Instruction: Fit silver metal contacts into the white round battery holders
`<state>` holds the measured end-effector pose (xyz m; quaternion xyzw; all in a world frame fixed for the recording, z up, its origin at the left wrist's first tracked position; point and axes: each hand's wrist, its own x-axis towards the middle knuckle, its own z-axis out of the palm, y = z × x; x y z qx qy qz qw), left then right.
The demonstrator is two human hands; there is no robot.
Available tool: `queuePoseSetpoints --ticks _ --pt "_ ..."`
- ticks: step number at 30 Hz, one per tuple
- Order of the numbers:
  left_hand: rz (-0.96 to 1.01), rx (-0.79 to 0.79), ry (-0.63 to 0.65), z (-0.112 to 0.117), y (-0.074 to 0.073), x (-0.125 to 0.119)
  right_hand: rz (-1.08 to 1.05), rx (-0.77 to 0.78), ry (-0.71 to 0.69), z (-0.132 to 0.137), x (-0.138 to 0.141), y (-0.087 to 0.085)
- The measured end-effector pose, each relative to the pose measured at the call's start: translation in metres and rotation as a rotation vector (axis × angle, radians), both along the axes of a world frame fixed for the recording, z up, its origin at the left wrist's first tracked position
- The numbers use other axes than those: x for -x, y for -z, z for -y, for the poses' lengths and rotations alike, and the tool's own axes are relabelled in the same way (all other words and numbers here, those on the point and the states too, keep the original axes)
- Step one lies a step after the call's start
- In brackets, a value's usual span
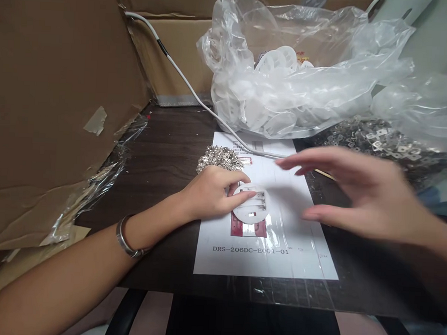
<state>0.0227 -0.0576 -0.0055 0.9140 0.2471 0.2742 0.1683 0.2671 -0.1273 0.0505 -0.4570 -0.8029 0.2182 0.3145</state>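
A round white plastic disc with rectangular slots and small metal pieces at its right side is held by my left hand, thumb on top and fingers at its edge. It is over a printed sheet marked DRS-206DC-E001-01, partly covering a red picture. My right hand hovers to the right of the disc, blurred, thumb and fingers spread apart with nothing seen between them. Just beyond my left hand lies a small pile of shiny metal pieces.
A clear plastic bag full of white discs stands at the back. Behind my right hand is a larger heap of metal pieces. A white cable crosses the dark table. Cardboard walls the left side.
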Motion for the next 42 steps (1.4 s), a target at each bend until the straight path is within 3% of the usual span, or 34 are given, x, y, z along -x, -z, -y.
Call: queuePoseSetpoints --ticks 3,6,19,23,27,33,42 --pt "0.005 0.009 0.004 0.000 0.000 0.000 0.100 0.105 -0.005 0.000 0.006 0.037" --pt "0.008 0.003 0.002 0.000 -0.001 -0.001 0.169 0.123 -0.030 -0.004 0.005 0.052" --pt "0.010 0.039 -0.031 0.001 -0.003 -0.001 0.158 0.022 -0.036 -0.004 0.022 0.062" --pt "-0.031 0.065 -0.094 0.003 -0.005 -0.001 0.087 0.066 -0.053 -0.008 0.021 0.058" --pt "-0.036 0.087 -0.067 0.004 -0.006 -0.001 -0.069 0.221 -0.049 -0.030 0.027 0.046" --pt "-0.081 0.131 -0.031 0.005 -0.006 0.001 0.097 0.229 0.090 -0.076 0.057 0.043" --pt "-0.078 0.132 -0.023 0.005 -0.007 0.002 0.035 0.226 0.056 -0.081 0.060 0.053"
